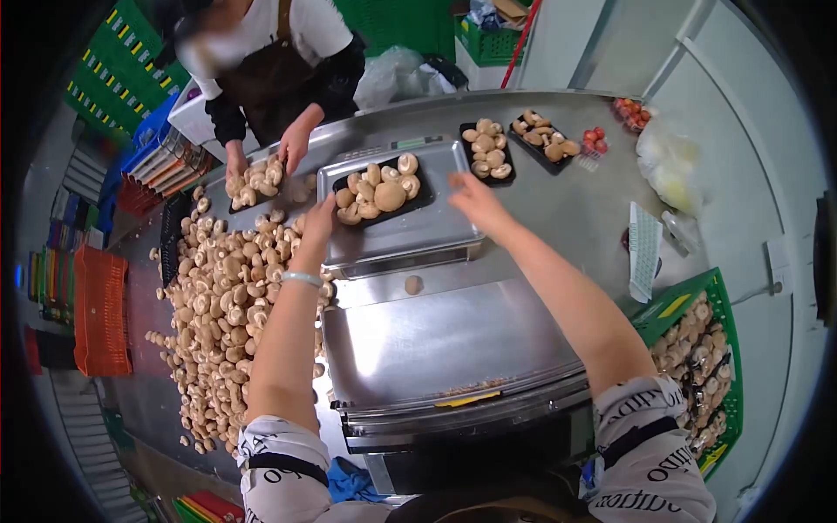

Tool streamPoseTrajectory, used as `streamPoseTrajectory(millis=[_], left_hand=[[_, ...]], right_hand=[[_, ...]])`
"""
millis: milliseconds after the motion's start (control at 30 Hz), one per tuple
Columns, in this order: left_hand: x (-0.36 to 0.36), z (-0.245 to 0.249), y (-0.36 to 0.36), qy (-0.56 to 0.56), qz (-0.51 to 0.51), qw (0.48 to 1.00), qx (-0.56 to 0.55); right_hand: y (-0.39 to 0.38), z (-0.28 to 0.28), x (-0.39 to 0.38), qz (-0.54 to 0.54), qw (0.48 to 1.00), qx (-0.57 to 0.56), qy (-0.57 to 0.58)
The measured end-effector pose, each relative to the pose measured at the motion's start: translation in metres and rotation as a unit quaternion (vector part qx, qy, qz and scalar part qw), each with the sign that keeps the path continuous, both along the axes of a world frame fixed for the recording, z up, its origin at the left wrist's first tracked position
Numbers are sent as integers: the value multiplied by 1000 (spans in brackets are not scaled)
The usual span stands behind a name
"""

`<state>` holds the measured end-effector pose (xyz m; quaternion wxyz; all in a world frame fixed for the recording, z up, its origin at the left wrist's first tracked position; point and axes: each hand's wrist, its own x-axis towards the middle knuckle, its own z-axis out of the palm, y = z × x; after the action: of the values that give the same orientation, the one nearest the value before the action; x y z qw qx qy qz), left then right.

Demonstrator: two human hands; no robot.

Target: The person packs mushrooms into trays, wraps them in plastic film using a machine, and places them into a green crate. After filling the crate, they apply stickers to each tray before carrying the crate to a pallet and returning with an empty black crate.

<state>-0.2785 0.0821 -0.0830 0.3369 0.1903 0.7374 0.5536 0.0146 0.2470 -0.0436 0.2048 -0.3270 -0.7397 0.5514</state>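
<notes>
A black tray of brown mushrooms point(390, 196) rests on the steel plate of a weighing scale point(436, 228). My left hand point(319, 220) is at the plate's left edge, just left of the tray, fingers stretched out and slightly blurred; whether it touches the plate I cannot make out. Over the plate's right side, apart from the tray, my right hand point(478, 204) is open with nothing in it. A large heap of loose mushrooms point(231, 305) lies left of the scale. One single mushroom point(413, 285) sits just in front of it.
Across the table a person's hands point(298, 142) fill another mushroom tray point(255, 185). Two filled trays point(488, 150) point(545, 139) stand right of the scale. A steel-topped machine point(445, 340) is before me. A green crate point(732, 383) of mushrooms stands right; an orange basket point(100, 309) is left.
</notes>
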Motion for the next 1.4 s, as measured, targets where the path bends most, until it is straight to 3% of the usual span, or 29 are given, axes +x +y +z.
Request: streamPoseTrajectory(millis=[67,167,267,333,467,533,567,767,900,1033,1133,1233,1333,1400], left_hand=[[-2,-1,14,21,-11,999,-47],[19,14,24,36,6,998,-52],[30,14,23,23,14,999,-29],[44,20,16,60,26,998,0],[108,77,-30,20,-27,999,28],[137,91,-59,-60,-54,997,19],[156,100,-76,-40,-83,996,17],[253,94,-156,-147,-98,984,-8],[289,89,-186,-117,-92,989,-24],[296,83,-187,-43,-109,993,-7],[296,82,-187,21,-117,993,-24],[288,62,-190,96,-132,986,-32],[290,76,-197,59,-111,992,-23],[287,88,-207,49,-103,993,-36]], right_hand=[[17,-20,-48,-67,998,-2,11],[24,-25,-76,-44,991,-120,41],[31,-52,-78,-54,998,40,3],[21,-32,-57,-38,996,72,-18],[-25,14,15,-45,998,30,21],[-54,27,58,-58,997,43,28],[-68,29,81,-60,997,43,21],[-153,26,180,-126,991,-25,-26],[-176,51,194,-142,974,2,-174],[-175,53,190,-131,952,244,-133],[-174,67,189,-101,890,429,-118],[-173,60,197,-44,936,330,-112],[-159,54,210,-38,990,130,-42],[-163,55,228,-88,987,127,-43]])
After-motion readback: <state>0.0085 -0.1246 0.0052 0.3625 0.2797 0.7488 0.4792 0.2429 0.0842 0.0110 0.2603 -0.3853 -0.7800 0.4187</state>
